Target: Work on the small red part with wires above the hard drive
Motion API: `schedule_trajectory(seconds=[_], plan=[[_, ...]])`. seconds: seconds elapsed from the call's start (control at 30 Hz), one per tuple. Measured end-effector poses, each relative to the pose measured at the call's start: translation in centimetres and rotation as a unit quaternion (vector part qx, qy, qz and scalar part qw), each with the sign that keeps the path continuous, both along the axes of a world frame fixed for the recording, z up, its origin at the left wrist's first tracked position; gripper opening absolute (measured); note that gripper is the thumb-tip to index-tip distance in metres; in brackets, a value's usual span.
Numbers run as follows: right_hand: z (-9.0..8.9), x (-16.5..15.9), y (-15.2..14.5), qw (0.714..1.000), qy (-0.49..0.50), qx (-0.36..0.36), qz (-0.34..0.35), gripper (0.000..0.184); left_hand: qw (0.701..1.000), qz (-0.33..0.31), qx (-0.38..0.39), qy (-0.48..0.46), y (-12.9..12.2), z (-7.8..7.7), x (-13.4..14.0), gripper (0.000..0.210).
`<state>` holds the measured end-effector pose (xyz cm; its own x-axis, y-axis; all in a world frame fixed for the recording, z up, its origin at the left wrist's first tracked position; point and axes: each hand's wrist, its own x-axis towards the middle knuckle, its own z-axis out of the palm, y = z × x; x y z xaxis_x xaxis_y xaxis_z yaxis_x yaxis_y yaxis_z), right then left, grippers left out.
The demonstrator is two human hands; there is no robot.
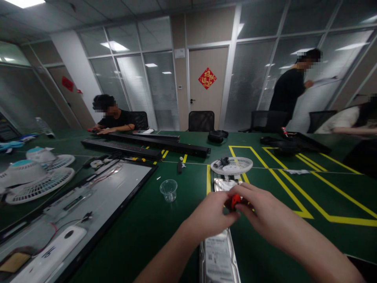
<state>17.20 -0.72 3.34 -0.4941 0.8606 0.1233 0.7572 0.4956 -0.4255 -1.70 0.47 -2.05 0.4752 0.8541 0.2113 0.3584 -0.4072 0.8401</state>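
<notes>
- As the head view shows, the right hand (pixel 255 201) pinches a red piece (pixel 235 201) between thumb and fingers.
- The left hand (pixel 211 214) meets it with curled fingers; whether these grip the piece cannot be told.
- Nearer the wearer, a labelled drive (pixel 219 255) lies on the green table (pixel 138 224).
- Left of the hands stands a clear cup (pixel 169 191); beyond them, a white grille (pixel 231 169) bears dark parts (pixel 225 160).

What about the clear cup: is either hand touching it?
No, the cup stands on the table, apart from the left hand and right hand.
</notes>
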Motion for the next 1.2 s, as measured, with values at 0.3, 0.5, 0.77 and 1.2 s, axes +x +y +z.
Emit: schedule_trajectory(seconds=[0.3, 0.5, 0.77, 1.2], plan=[[0.32, 0.31, -0.09, 0.999, -0.012, 0.024, -0.031, 0.014, 1.0, -0.006, -0.024, -0.017, -0.24, 0.35, -0.02, 0.022], [0.19, 0.21, 0.05, 1.0, -0.018, 0.02, -0.005, 0.022, 1.0, 0.013, -0.015, -0.011, -0.08, -0.01, 0.1, 0.024], [-0.38, 0.37, 0.07, 0.997, -0.002, 0.07, -0.022, 0.011, 1.0, 0.005, -0.013, -0.002, -0.16, 0.15, 0.06, 0.016], [-0.39, 0.32, -0.13, 0.998, -0.008, 0.061, -0.017, 0.014, 0.999, 0.002, -0.028, -0.023, -0.11, 0.08, 0.12, 0.018]])
